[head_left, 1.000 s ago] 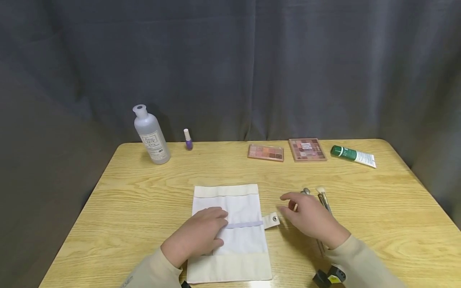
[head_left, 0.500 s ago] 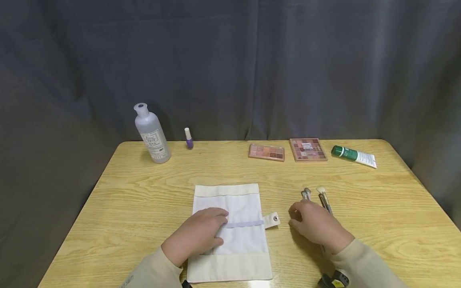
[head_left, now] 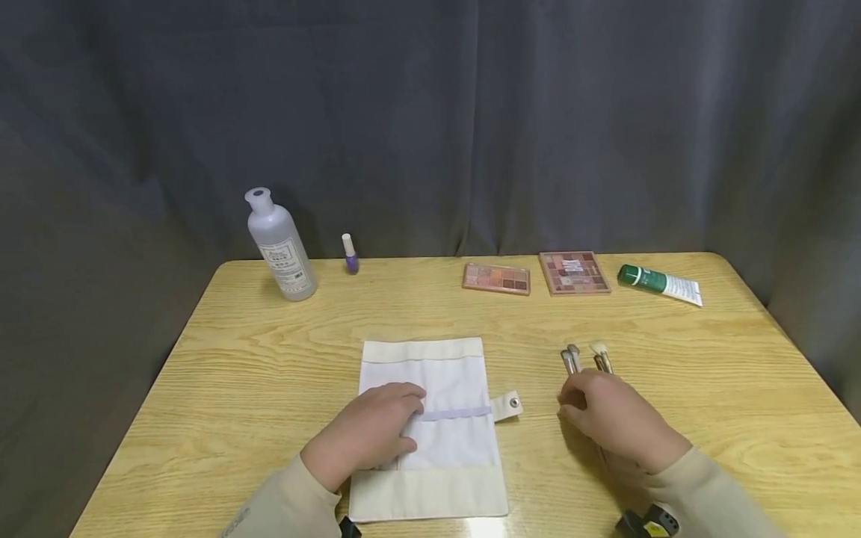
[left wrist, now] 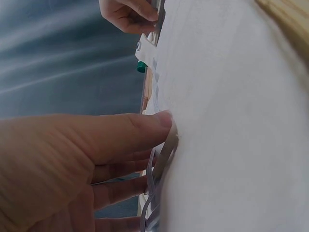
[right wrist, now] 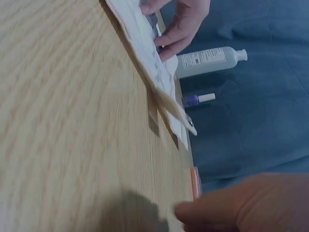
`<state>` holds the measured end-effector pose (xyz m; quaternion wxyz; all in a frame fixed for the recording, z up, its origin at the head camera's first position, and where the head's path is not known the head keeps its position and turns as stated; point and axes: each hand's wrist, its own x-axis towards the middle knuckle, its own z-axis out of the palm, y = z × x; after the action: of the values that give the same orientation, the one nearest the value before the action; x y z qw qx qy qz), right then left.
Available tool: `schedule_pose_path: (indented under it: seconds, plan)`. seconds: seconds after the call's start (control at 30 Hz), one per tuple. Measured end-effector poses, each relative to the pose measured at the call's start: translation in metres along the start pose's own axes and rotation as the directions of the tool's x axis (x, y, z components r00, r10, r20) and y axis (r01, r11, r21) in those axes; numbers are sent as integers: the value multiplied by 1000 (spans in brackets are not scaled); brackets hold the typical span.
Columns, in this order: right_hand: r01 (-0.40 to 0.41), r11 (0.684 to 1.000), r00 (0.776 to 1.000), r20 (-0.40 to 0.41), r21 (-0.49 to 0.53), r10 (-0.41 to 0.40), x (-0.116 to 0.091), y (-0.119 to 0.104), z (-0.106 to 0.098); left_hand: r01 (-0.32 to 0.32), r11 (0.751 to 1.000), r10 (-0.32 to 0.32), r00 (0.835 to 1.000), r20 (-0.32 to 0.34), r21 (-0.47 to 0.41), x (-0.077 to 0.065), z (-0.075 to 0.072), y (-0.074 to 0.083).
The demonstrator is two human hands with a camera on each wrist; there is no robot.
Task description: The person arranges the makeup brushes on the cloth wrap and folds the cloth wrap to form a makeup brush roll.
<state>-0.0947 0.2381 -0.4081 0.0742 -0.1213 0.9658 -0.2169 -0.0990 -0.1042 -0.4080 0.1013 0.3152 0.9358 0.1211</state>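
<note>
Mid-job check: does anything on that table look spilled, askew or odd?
Only the bottle, at the back left of the table: its flared top shows a dark centre and no separate cap, so it may be open. I see no spill or damage.

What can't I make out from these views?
Brushes: head view, handles mostly covered by the right grip.
Its fingers: right wrist view, blurred, mostly cut off by the bottom edge.
Pouch: head view, part beneath the left grip hidden.
Tall bottle: head view, label's fine print too small.
</note>
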Motion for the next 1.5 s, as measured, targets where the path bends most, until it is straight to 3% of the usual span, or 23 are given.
schedule_pose_path:
  seconds: [0.8, 1.0, 1.27, 1.5]
  plan:
    - [-94, 996, 996, -10, -12, 93, 7, 1, 2, 36, 999, -37, 999, -8, -30, 0, 1, -1]
    - [-135, 989, 991, 22, 67, 134, 9, -7, 1, 37, 998, -38, 999, -17, -49, 0, 1, -1]
    - [-87, 967, 996, 41, 238, 80, 10, -20, -13, 28, 998, -30, 999, -30, -54, -1, 2, -3]
    - [-29, 953, 999, -32, 301, 40, 20, -33, -23, 30, 999, -30, 999, -23, -40, -1, 2, -3]
